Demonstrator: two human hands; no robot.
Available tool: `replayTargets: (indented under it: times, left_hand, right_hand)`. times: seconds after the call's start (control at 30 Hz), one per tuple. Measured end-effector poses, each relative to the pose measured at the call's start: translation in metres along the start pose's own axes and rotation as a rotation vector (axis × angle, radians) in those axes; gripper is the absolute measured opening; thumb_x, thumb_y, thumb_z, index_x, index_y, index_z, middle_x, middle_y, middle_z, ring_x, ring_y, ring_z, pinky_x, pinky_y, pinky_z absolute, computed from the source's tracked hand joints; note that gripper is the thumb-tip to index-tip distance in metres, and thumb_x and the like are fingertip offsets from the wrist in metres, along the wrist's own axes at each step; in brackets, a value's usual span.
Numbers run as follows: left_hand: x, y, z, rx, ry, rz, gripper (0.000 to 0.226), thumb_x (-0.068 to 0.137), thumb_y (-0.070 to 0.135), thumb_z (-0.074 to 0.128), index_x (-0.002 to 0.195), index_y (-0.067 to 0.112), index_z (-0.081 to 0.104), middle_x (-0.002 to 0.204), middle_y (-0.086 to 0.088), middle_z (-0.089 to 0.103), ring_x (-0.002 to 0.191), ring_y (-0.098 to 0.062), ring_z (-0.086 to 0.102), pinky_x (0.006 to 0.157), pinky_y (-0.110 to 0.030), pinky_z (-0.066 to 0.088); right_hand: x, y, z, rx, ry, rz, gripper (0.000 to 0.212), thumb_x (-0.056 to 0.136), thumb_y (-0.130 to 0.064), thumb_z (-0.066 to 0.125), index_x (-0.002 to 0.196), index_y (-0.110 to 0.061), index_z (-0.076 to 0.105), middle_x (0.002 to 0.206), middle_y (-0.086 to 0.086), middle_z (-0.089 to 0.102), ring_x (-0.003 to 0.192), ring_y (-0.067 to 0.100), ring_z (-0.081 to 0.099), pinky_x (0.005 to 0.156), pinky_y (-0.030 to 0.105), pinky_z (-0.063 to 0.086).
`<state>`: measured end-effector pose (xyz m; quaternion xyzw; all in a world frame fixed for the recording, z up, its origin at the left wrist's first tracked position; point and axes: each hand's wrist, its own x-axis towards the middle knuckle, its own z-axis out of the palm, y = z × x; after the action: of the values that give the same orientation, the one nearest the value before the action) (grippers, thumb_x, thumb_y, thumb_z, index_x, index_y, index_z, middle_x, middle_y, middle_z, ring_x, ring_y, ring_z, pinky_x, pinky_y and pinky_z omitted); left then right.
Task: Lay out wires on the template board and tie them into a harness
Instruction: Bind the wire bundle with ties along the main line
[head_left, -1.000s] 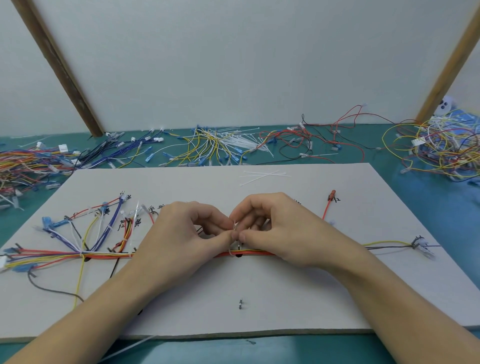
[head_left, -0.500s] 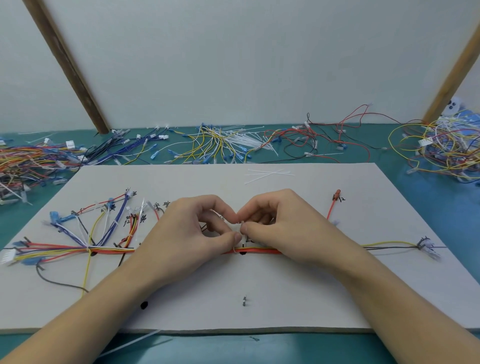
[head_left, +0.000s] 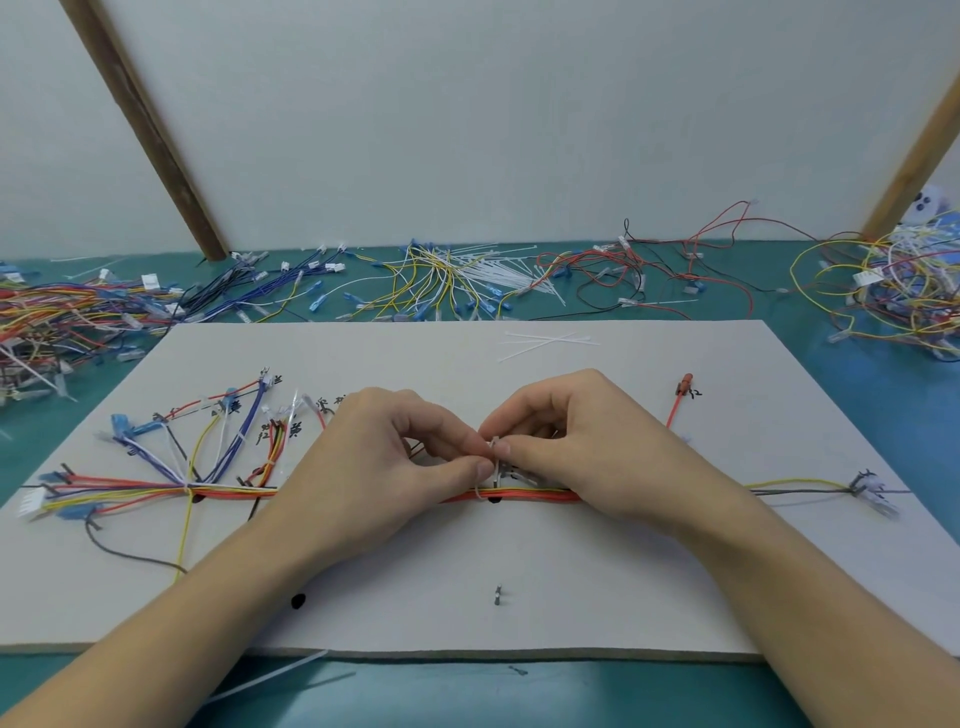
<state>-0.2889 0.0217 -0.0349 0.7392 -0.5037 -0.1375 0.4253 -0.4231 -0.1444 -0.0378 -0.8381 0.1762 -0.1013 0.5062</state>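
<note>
White tie: a thin cable tie loops round the wire bundle at the middle of the template board, its free end standing up between the two hands.
Left hand: the left hand pinches the tie between thumb and forefinger, fingers curled, wrist resting on the board.
Right hand: the right hand meets it fingertip to fingertip and pinches the same tie from the other side (which part each hand has is too small to tell).
Bundle: red, orange and yellow wires run flat across the board beneath both hands, just below the pinch.
Left of the grip: the bundle fans out into blue, white, yellow and red branches with blue connectors; a tie already gathers them where they split.
Right of the grip: a yellow and a grey wire run on to a white connector near the board's edge; a lone red wire angles up and away from the bundle.
Beyond the grip: a few loose white ties lie on the board's far part.
Near side of the grip: a small metal pin stands on the board, well apart from the bundle.
Table: heaps of spare wires lie on the green table along the board's far edge and at both sides.
</note>
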Motion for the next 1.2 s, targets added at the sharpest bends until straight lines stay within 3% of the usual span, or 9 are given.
replayTargets:
  times: [0.2, 0.8, 1.2]
  left_hand:
    - [-0.0006, -0.0015, 0.0006, 0.039, 0.002, 0.009, 0.022, 0.078, 0.025, 0.089, 0.08, 0.044, 0.081, 0.079, 0.012, 0.071, 0.059, 0.007, 0.055, 0.057, -0.006, 0.037]
    - [0.0005, 0.0, 0.0007, 0.031, -0.003, 0.034, 0.025, 0.081, 0.017, 0.086, 0.082, 0.041, 0.081, 0.071, 0.014, 0.07, 0.055, 0.006, 0.054, 0.053, -0.005, 0.034]
    - [0.0002, -0.0005, 0.0011, 0.026, 0.0, 0.045, 0.029, 0.081, 0.013, 0.085, 0.085, 0.041, 0.081, 0.073, 0.016, 0.07, 0.056, 0.006, 0.055, 0.053, -0.004, 0.033]
  right_hand:
    - [0.0004, 0.0012, 0.0004, -0.009, 0.0, -0.007, 0.01, 0.09, -0.011, 0.075, 0.096, -0.017, 0.081, 0.077, -0.001, 0.076, 0.065, 0.003, 0.063, 0.062, 0.018, 0.046]
    - [0.0001, 0.0021, 0.0001, 0.024, -0.013, -0.02, 0.011, 0.09, -0.008, 0.075, 0.093, -0.017, 0.08, 0.079, 0.002, 0.077, 0.069, 0.007, 0.066, 0.065, 0.026, 0.052]
    - [0.0019, 0.0061, 0.0002, 0.045, -0.017, -0.024, 0.01, 0.09, -0.009, 0.075, 0.092, -0.018, 0.08, 0.073, -0.005, 0.075, 0.065, 0.003, 0.063, 0.059, 0.019, 0.047]
